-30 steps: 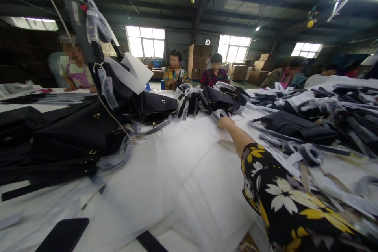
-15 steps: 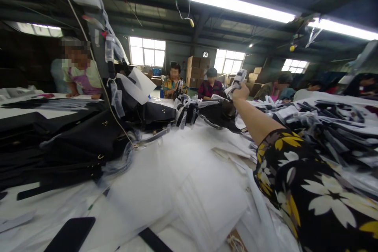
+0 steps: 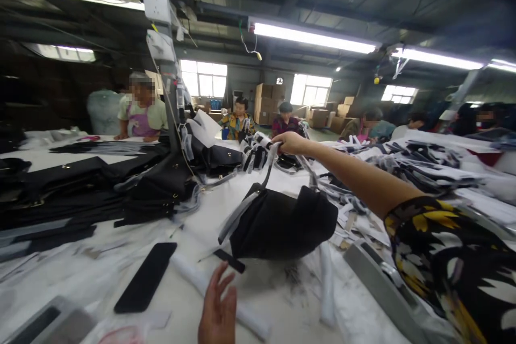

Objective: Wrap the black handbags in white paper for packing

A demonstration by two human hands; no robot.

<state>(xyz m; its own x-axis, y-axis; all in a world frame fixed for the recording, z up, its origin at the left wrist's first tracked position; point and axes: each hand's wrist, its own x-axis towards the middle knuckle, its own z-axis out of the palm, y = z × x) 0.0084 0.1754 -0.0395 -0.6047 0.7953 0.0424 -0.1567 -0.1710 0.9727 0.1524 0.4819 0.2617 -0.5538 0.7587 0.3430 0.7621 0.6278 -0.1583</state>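
My right hand (image 3: 291, 143) stretches forward, its fingers closed on the plastic-wrapped strap of a black handbag (image 3: 282, 220). The bag hangs below that hand, over the white table, with its straps rising on both sides. Low in the view, my left hand (image 3: 220, 306) is held up with its fingers apart and nothing in it. It is nearest to a small black strip (image 3: 229, 260) by the bag's lower left. A flat black panel (image 3: 145, 278) lies left of that hand.
Black bags (image 3: 157, 188) are piled at the left beside a metal post (image 3: 171, 102) with sockets. Wrapped straps (image 3: 427, 164) are heaped at the right. A grey tray-like object (image 3: 379, 285) lies at the right front. Several people work across the table.
My right hand has drawn back and lower, bringing the bag over the near table. The white sheets in front are gone from view. My left hand has appeared.
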